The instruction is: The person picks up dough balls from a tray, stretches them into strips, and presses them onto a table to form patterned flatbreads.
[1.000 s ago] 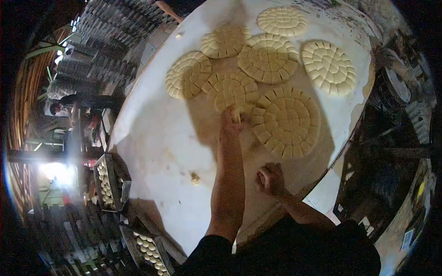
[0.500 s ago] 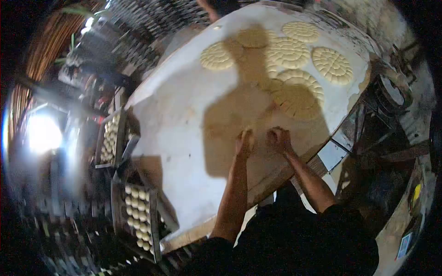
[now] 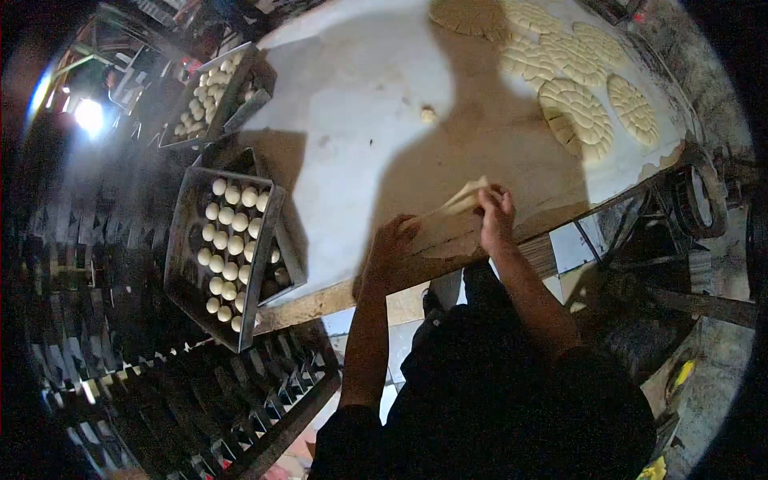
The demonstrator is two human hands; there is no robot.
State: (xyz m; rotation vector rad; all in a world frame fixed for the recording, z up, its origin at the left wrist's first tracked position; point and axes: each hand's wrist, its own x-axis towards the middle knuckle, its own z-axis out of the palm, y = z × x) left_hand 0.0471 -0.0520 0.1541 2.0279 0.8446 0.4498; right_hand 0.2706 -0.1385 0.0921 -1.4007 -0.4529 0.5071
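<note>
A pale strip of dough (image 3: 458, 202) is stretched between my two hands, just over the near edge of the table. My left hand (image 3: 392, 242) is closed on its left end, in shadow. The other end is pinched in the fingers of my right hand (image 3: 497, 214), with a little dough poking up past the fingertips. Farther up the table lies a small lump of dough (image 3: 428, 114). Flat rounds of scored dough (image 3: 576, 118) spread over the far right of the tabletop, some touching or overlapping.
At the left edge of the white table (image 3: 336, 128) a metal tray (image 3: 182, 216) holds rows of dough balls (image 3: 231, 194). Behind it stands another tray (image 3: 242, 74) of balls. Dark racks (image 3: 256, 400) fill the lower left. A round metal object (image 3: 694, 200) stands at right.
My view has swung left, bringing the trays closer in. My hands have moved apart, and the dough now shows as a strip stretched between them.
</note>
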